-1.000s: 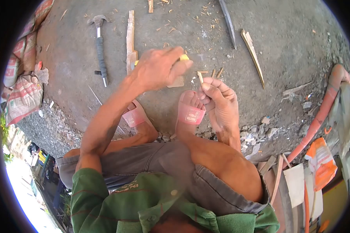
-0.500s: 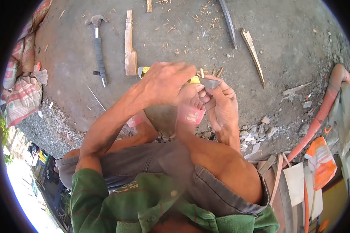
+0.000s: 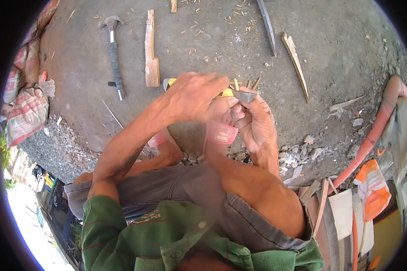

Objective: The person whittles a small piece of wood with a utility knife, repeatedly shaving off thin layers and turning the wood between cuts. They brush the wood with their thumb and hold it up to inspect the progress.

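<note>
My left hand (image 3: 192,95) is wrapped around the yellow-and-black handle of a knife (image 3: 246,96), whose short, wide grey blade points right. Close against that blade is my right hand (image 3: 259,124), its fingers closed in a pinch. A thin pale wooden stick (image 3: 236,84) shows past the blade's upper edge; its lower end is hidden by the blade and fingers. Just beyond the hands, several small wooden sticks (image 3: 256,84) lie on the ground.
On the concrete (image 3: 203,49) lie a claw hammer (image 3: 115,63), a notched wood piece (image 3: 152,52), a long dark blade (image 3: 267,28), a split wood strip (image 3: 296,65) and scattered shavings. Sacks (image 3: 29,110) stand left; an orange pipe (image 3: 371,140) curves along the right. Rubble surrounds my sandalled feet.
The view has shifted very slightly. Both hands keep nearly the same grip and position, with the blade still beside the right fingers.
</note>
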Demonstrator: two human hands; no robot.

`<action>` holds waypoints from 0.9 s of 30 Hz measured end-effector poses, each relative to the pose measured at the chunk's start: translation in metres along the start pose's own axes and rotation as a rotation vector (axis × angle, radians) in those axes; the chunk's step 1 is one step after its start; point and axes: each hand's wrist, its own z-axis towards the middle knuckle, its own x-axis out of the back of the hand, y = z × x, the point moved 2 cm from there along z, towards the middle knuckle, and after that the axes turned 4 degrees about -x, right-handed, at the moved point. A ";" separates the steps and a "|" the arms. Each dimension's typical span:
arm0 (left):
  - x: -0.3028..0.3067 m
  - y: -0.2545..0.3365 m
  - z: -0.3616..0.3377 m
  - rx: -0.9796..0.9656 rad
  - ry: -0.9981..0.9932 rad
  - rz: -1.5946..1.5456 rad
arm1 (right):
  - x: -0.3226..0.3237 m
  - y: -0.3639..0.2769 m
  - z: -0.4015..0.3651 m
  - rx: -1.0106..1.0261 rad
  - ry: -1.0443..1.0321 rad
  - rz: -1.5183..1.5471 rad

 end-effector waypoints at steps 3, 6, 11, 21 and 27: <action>0.002 0.001 0.001 0.001 0.001 0.005 | 0.000 0.000 0.000 -0.007 0.028 0.004; 0.003 -0.006 0.001 0.013 -0.006 0.025 | 0.001 0.000 0.000 -0.026 0.030 0.034; 0.009 -0.023 -0.002 0.081 -0.002 0.066 | 0.002 0.001 0.000 -0.070 0.026 0.014; 0.014 -0.009 0.005 0.209 0.040 -0.319 | -0.005 -0.005 -0.002 0.001 0.015 -0.131; 0.028 -0.008 0.008 0.244 -0.033 -0.460 | -0.008 -0.007 -0.003 -0.062 0.015 -0.162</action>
